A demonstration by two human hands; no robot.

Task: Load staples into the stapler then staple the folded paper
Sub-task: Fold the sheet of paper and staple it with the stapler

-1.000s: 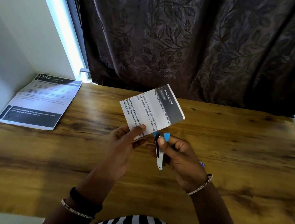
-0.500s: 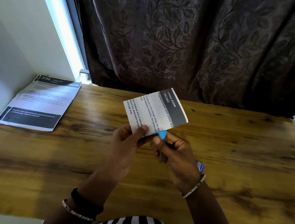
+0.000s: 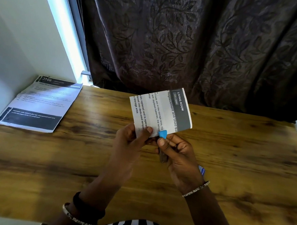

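Note:
A folded paper [image 3: 162, 111] with printed text is held upright above the wooden table [image 3: 69, 159]. My left hand [image 3: 133, 139] pinches its lower left corner between thumb and fingers. My right hand [image 3: 178, 153] grips a small stapler [image 3: 163, 134] with a blue tip and a metal body. The blue tip sits on the paper's lower edge, right beside my left thumb. Most of the stapler is hidden inside my right hand.
A stack of printed sheets [image 3: 38, 103] lies at the table's far left corner against the white wall. A dark leaf-patterned curtain [image 3: 185, 44] hangs behind the table. A small blue and white object [image 3: 201, 169] peeks out behind my right wrist.
The paper and both hands have shifted slightly right and up. The stapler has turned so less of its metal body shows, and its blue tip now overlaps the paper's lower edge.

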